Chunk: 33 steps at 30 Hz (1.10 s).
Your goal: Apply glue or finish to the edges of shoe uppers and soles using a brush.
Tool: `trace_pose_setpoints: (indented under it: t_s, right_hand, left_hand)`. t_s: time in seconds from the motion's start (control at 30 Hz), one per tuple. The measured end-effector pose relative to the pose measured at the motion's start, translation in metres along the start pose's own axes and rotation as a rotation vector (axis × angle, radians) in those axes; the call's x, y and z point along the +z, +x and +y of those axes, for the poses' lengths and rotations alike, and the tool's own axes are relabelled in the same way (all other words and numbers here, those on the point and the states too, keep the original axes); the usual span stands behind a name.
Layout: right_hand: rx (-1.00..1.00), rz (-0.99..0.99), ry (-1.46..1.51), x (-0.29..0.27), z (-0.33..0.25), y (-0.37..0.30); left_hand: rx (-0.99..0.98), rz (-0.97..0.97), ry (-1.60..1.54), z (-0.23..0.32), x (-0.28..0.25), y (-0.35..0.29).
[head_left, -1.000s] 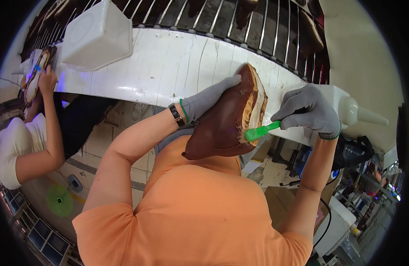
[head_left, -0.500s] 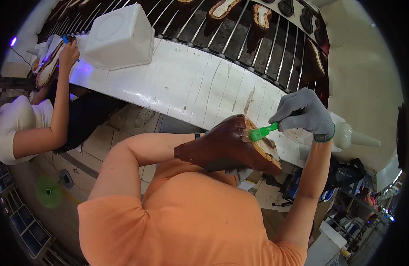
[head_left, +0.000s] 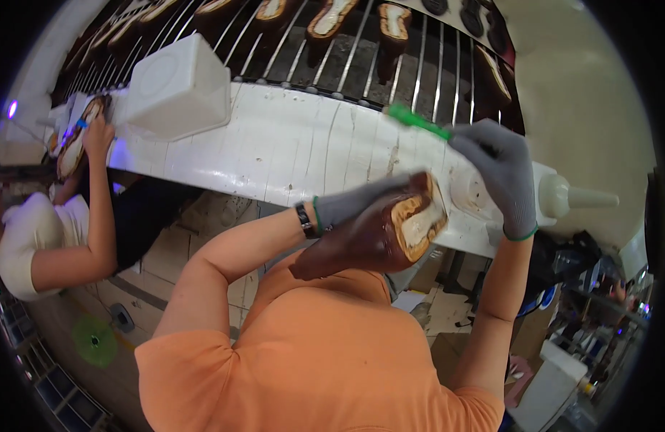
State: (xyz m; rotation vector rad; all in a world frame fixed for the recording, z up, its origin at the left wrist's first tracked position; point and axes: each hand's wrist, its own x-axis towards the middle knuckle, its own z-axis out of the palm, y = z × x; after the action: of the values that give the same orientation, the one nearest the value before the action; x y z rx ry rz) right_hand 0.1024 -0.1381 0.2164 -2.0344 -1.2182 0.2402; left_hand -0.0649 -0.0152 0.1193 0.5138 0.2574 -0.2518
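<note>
In front of my chest, a brown leather boot upper (head_left: 347,245) lies on its side, its underside with a pale middle and yellowish-brown rim turned to the right. My left hand (head_left: 358,201), in a grey glove, holds it from the far side; most of its fingers are hidden behind the leather. Over the bench's far edge, a green-handled brush (head_left: 422,124) points left, its bristles blurred. Gripping its handle end is my gloved right hand (head_left: 502,165), apart from the boot. Near that hand is a white round tub (head_left: 471,193).
A white bench (head_left: 296,137) runs across, with an upturned white plastic bin (head_left: 177,90) on it. Beyond lies a roller conveyor (head_left: 354,68) carrying several boot uppers. A white nozzle bottle (head_left: 563,198) stands right. At left, a co-worker's hand (head_left: 98,137) works on another upper.
My right hand has lifted the brush off the boot's underside, up and left. The boot has turned, its underside facing further right, and my left hand now shows along its far side.
</note>
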Motion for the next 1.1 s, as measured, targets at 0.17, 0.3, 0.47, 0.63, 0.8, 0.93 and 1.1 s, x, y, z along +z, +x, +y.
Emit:
trace_pose_setpoints:
  t_s: [0.17,0.3,0.47,0.63,0.8,0.93,1.1]
  right_hand:
    - [0.404,0.269,0.293,-0.003,0.019,-0.034]
    - [0.601,0.232,0.484,0.050,0.066,-0.061]
    - [0.634,0.280,0.683,0.105,0.098,-0.040]
    - [0.491,0.218,0.690,0.124,0.116,0.013]
    - [0.441,0.150,0.701,0.138,0.137,0.036]
    - [0.373,0.098,0.693,0.127,0.132,0.014]
    - [0.495,-0.123,0.626,0.111,0.134,-0.037]
  left_hand:
    - [0.293,0.233,1.336,0.063,-0.053,0.022]
    - [0.257,0.385,2.009,0.087,-0.096,0.027]
    - [0.590,0.268,2.072,0.083,-0.118,0.003]
    - [0.251,0.305,2.252,0.050,-0.091,-0.031]
    - [0.131,0.327,2.327,0.050,-0.088,-0.030]
    - [0.103,0.303,2.315,0.051,-0.091,-0.029]
    - [0.152,0.270,2.268,0.053,-0.095,-0.029]
